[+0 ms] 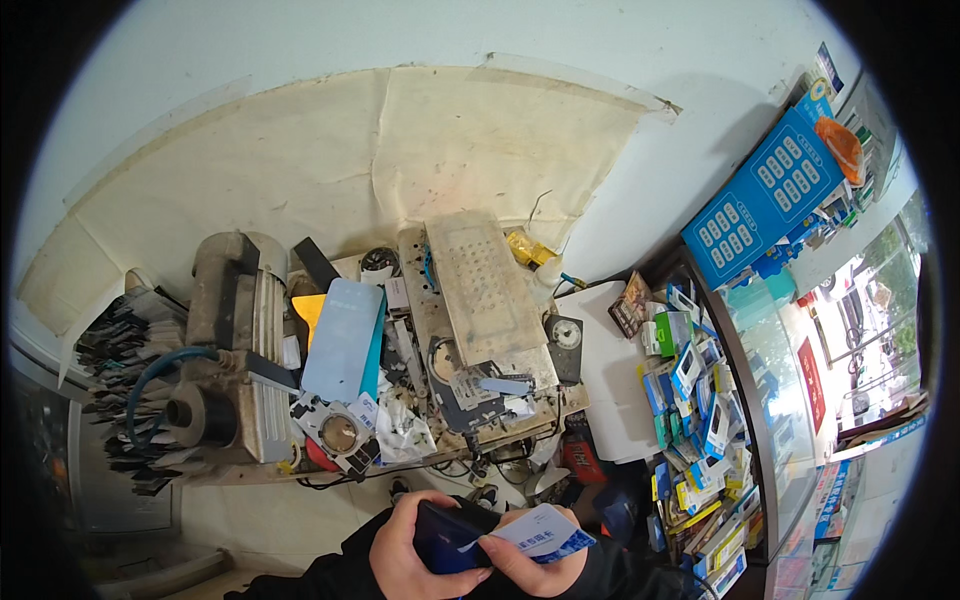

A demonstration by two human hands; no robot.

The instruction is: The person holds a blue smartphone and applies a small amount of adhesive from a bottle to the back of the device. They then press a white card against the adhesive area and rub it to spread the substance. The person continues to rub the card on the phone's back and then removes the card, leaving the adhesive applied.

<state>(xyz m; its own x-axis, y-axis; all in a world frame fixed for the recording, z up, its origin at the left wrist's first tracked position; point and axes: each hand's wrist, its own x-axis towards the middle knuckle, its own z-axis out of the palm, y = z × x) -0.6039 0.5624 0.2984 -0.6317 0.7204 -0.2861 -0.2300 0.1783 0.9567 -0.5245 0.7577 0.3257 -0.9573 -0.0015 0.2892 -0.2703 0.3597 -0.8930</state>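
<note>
Near the lower edge, my left hand [396,556] is closed around a dark blue, glossy flat thing [447,535], phone-like in shape. Its lower part is hidden behind my fingers. Just beside it, my right hand [527,572] pinches a white and blue card [541,530] under the thumb. The card's left corner overlaps the dark blue thing; whether they touch I cannot tell. Both hands are held in front of the cluttered workbench, and dark sleeves cover my forearms.
A grimy motor-driven machine [235,340] stands at the bench's left, beside stacked thin dark pieces [140,370]. A perforated metal plate [485,290], a grey-blue sheet [343,340] and loose parts cover the bench. Small boxes [700,430] crowd the right, along a glass counter [790,400].
</note>
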